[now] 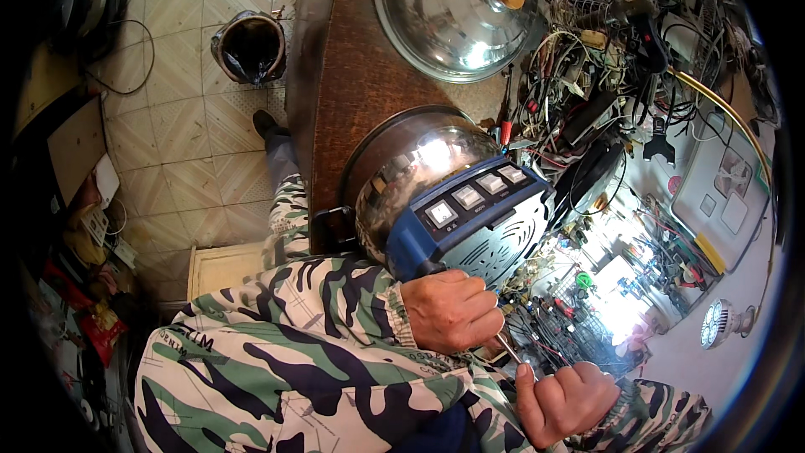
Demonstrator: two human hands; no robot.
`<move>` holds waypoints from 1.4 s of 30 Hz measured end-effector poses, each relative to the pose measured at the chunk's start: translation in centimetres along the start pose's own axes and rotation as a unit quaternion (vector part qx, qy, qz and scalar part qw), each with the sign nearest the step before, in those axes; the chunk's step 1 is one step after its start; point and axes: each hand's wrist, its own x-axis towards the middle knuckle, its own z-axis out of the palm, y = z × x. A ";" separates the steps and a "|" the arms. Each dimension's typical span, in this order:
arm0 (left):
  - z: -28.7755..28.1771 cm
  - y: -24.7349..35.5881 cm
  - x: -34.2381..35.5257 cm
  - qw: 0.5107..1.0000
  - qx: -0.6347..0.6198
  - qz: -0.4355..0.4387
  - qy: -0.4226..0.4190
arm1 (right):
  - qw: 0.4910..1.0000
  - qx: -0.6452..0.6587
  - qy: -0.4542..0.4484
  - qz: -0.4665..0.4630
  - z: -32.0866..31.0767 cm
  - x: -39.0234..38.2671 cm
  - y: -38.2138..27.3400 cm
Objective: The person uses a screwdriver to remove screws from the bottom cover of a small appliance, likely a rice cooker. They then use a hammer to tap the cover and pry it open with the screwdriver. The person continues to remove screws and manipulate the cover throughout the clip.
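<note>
Patterned tiles (172, 138) floor the room beside a brown wooden table (348, 50). From the head view, a blue switch unit (470, 222) fronts a round metal vessel (398, 172) at the table's edge, just beyond the left hand (453, 310). That fist closes around a thin metal rod (510, 349); the right hand (566, 404) curls, thumb at the rod's lower end, though whether it pinches I cannot tell.
</note>
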 end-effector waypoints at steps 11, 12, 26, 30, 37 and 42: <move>0.2 -0.2 0.2 0.999 0.008 -0.001 0.042 | 0.899 0.347 -0.006 0.268 -0.3 -0.3 -1.1; 0.2 -0.2 0.2 0.999 0.006 -0.003 0.031 | 0.882 0.365 0.016 0.298 -0.1 -0.4 -1.4; 0.0 -0.1 0.2 1.000 0.004 0.001 -0.010 | 0.802 0.384 0.079 0.451 0.4 -0.6 -4.2; 0.1 -0.2 0.2 1.000 0.000 0.000 0.008 | 0.845 0.346 0.036 0.407 0.7 -0.4 -4.1; 0.2 -0.4 0.3 0.999 -0.007 0.007 0.039 | 0.941 0.192 -0.188 0.205 -0.7 0.4 -2.3; 0.3 -0.4 0.1 0.999 -0.019 0.008 0.033 | 0.993 0.105 -0.011 0.044 -0.1 -0.2 -1.0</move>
